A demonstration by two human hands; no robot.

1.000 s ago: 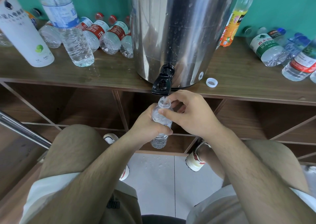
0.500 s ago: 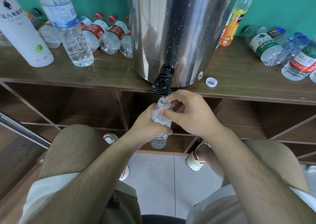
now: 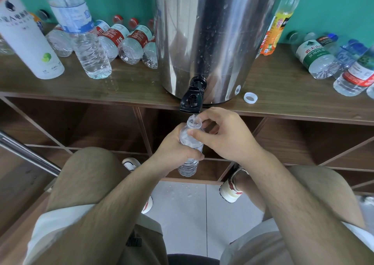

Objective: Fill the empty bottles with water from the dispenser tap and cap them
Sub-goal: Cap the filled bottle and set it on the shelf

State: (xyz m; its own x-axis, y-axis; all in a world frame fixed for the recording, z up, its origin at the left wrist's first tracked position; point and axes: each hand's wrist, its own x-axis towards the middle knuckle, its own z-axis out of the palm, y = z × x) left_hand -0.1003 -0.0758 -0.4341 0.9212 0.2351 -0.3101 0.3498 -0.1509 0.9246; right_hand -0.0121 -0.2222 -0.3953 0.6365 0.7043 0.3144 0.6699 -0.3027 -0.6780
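A steel water dispenser (image 3: 210, 34) stands on the wooden shelf (image 3: 129, 88), its black tap (image 3: 192, 96) jutting over the front edge. Directly below the tap I hold a small clear bottle (image 3: 189, 164) upright and uncapped, and a thin stream of water runs into its mouth. My left hand (image 3: 174, 151) grips the bottle's body. My right hand (image 3: 224, 135) pinches the bottle's neck between thumb and fingers. A white cap (image 3: 250, 98) lies on the shelf just right of the dispenser.
Left of the dispenser stand a tall white bottle (image 3: 28, 40) and a clear bottle (image 3: 85, 42), with several red-labelled bottles (image 3: 129, 42) lying behind. An orange drink bottle (image 3: 277, 28) and several lying bottles (image 3: 315, 56) are on the right. Open cubbies sit below the shelf; water drops spot the floor tiles.
Almost nothing has moved. Both hands keep the bottle under the tap while water runs into it.
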